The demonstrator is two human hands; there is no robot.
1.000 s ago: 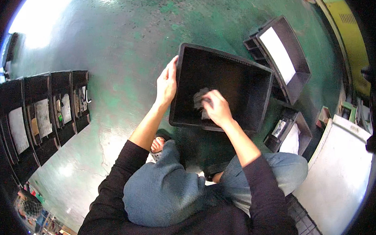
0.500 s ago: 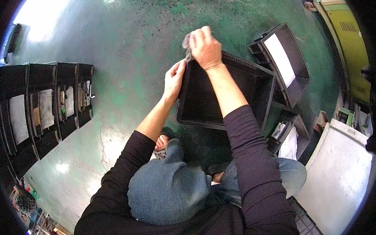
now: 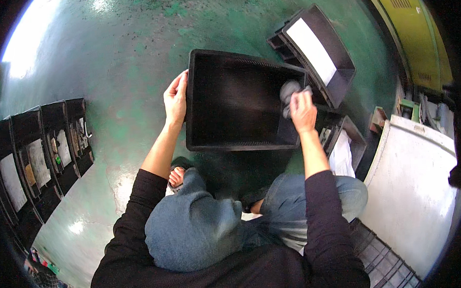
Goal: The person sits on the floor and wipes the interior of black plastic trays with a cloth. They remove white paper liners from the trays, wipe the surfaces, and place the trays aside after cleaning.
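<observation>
A black rectangular plastic bin [image 3: 235, 145] lies in front of me, its open side facing up. Nothing shows inside it apart from the cloth at its right end. My left hand [image 3: 175, 101] is closed on the bin's left rim, fingers tucked against the outer side. At the right end, my right hand [image 3: 303, 112] grips a bunched grey cloth [image 3: 289, 88] against the end wall and rim. The cloth is slightly blurred, and my right fingertips are partly hidden in it.
Tilted black bins with a white sheet [image 3: 311, 50] stand at the upper right. Another black bin [image 3: 356, 139] holds white material. A white panel [image 3: 414, 183] and black crate [image 3: 384, 255] lie at right. Black bins [image 3: 26, 118] line the left. A yellow-green cabinet [image 3: 414, 31] stands far right.
My right hand has carried the cloth from the bin's far left corner to its right end. The bin has turned to sit squarer to me, my left hand on its left rim.
</observation>
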